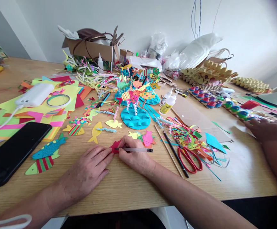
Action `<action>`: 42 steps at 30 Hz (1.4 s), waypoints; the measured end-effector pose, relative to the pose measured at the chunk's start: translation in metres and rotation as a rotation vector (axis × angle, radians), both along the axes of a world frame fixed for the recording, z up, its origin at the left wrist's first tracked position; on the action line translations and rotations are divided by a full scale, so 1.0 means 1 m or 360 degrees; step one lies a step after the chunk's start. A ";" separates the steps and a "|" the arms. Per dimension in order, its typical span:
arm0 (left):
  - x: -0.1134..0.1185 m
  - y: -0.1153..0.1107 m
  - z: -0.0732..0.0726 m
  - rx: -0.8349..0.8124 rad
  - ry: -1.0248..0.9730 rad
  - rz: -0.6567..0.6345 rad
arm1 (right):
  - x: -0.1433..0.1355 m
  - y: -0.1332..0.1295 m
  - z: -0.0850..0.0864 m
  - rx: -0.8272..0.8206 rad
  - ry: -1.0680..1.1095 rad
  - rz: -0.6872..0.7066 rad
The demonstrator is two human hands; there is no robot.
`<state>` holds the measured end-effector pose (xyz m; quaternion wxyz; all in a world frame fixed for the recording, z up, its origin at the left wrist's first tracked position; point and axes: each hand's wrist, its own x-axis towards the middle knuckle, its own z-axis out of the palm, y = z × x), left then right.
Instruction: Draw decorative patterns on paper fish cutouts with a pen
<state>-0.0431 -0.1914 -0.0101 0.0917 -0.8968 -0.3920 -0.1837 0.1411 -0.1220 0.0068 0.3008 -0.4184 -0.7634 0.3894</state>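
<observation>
My right hand (pixel 135 157) grips a clear-barrelled pen (pixel 138 149) with a dark end, its tip at a small red paper fish (pixel 115 147). Lying flat on the table, my left hand (pixel 93 167) rests its fingertips on the fish's left edge. Part of the fish is hidden by my fingers. Just beyond are a yellow paper fish (pixel 95 132) with a twisted pipe cleaner, a pink paper fish (pixel 148 138) and a blue wavy-topped base (pixel 135 117) carrying paper fish on curled stems. A blue fish (pixel 49 149) and a striped fish (pixel 40 165) lie to the left.
A black phone (pixel 19 149) and a white power bank (pixel 35 94) lie left, by coloured paper sheets (pixel 72 95). Red-handled scissors (pixel 189 159), a wooden stick (pixel 168 149), paper scraps and glue bottles (pixel 168 105) are right. Another person's hand (pixel 267 130) rests far right.
</observation>
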 end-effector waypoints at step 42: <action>0.000 0.001 0.001 0.0004 0.0027 0.0010 | 0.003 0.002 -0.001 -0.0066 0.0003 0.0042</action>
